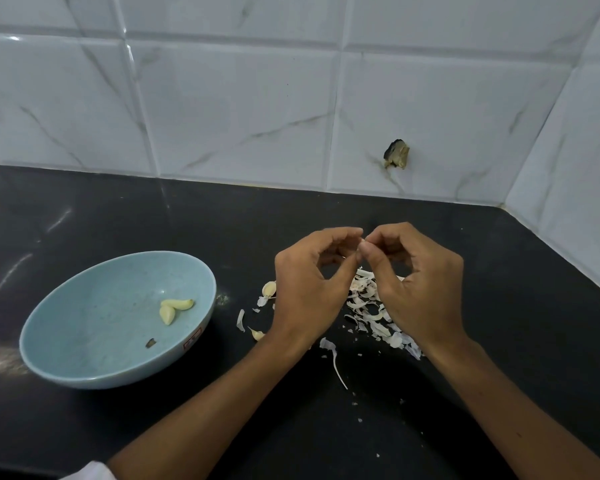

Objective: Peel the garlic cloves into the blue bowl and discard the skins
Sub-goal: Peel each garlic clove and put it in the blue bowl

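Head view is showing both hands meeting above the middle of the black countertop (499, 306). The left hand (305, 289) and the right hand (420, 285) are each pinching one garlic clove (362, 241) with curled fingertips, and it is mostly hidden between them. The blue bowl (101, 306), toward the countertop's left edge, is holding two peeled cloves (174, 308). I am judging that the clove could slip and drop among the skins (371, 313) lying under the right hand, because only fingertips are holding it. Two unpeeled cloves (269, 289) are lying just beside the left hand. Only these and a few skin scraps are lying between hands and bowl.
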### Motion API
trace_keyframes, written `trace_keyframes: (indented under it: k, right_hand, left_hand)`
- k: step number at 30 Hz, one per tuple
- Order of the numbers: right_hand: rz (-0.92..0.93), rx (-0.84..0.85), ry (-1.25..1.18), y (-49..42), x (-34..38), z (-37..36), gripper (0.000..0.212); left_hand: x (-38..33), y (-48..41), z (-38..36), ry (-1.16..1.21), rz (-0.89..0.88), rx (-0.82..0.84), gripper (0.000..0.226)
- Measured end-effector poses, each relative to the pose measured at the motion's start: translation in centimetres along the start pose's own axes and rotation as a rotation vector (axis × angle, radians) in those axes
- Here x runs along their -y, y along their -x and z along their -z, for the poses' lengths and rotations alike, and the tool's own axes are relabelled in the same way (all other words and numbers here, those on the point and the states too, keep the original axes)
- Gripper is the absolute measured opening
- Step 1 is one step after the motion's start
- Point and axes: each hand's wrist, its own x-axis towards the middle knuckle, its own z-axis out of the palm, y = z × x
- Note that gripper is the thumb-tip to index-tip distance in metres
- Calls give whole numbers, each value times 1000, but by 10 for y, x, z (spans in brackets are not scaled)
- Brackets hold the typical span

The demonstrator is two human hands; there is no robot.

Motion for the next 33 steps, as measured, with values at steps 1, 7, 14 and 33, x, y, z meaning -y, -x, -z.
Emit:
trace_keyframes:
  k: [1,7,14,33]
  right_hand:
    - [-2,3,6,0,0,0,4]
    - [3,12,88,2,-4,-2,18]
    - [8,-16,104,8,-8,-6,19]
    - [-43,94,33,-1,-12,-3,18]
  left_hand:
    - [1,0,0,-5,4,5,22]
    - [2,2,-2,-62,-65,18,17]
    - [1,6,-3,-112,-136,-3,17]
    - [-10,-3,3,410,454,135,18]
